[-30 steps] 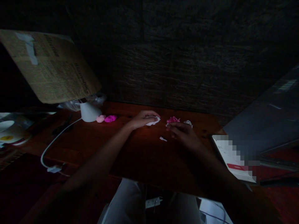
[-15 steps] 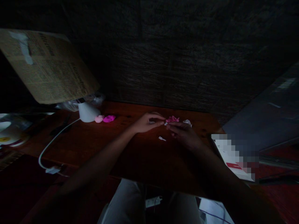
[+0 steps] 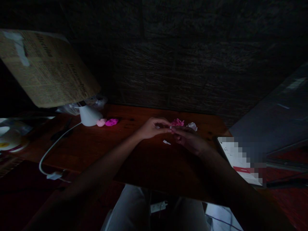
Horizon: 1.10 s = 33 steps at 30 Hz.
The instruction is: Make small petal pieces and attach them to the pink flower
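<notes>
My left hand (image 3: 154,128) and my right hand (image 3: 189,138) meet at the fingertips over the dark wooden table. Pinched between them is a small white scrap of paper (image 3: 170,127), mostly hidden by the fingers. Through the loop of my left thumb and fingers shows part of a white piece of paper (image 3: 157,127). A crumpled pink piece (image 3: 178,122) lies just behind the fingertips. Behind my right hand sits a crumpled white paper (image 3: 192,126). A thin torn paper strip (image 3: 166,142) rests on the table in front of the hands.
A lamp with a newspaper-covered shade (image 3: 53,70) stands on the left, its white cord (image 3: 48,150) hanging over the table edge. By its base are a pale pink lump (image 3: 101,122) and a magenta lump (image 3: 111,122). A calendar-like card (image 3: 240,163) lies at the right edge.
My left hand has left the white paper piece and moved right to meet my right hand's fingertips at the small scrap. My right hand has hardly moved. The view has shifted slightly.
</notes>
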{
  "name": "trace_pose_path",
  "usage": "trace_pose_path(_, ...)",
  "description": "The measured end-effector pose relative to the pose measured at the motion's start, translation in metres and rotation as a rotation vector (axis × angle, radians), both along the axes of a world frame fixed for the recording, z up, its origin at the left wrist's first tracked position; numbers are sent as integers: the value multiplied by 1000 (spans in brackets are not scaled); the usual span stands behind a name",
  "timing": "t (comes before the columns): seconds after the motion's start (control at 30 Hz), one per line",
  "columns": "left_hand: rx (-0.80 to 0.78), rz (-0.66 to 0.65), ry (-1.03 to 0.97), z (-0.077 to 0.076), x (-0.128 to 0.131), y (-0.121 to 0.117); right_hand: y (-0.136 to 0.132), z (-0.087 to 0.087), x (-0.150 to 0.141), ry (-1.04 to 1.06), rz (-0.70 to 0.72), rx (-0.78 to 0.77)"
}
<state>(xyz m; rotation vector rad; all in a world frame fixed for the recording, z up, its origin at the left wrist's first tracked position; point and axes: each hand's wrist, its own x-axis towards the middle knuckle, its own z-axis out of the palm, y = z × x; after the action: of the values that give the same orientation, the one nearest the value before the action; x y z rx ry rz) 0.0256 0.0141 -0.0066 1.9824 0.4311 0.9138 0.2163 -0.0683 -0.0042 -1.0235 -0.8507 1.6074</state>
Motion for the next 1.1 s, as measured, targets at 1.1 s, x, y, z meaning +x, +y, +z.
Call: trace_pose_path(1.1, -57, 63, -79, -3, 10, -10, -1, 4, 2, 164, 52, -97)
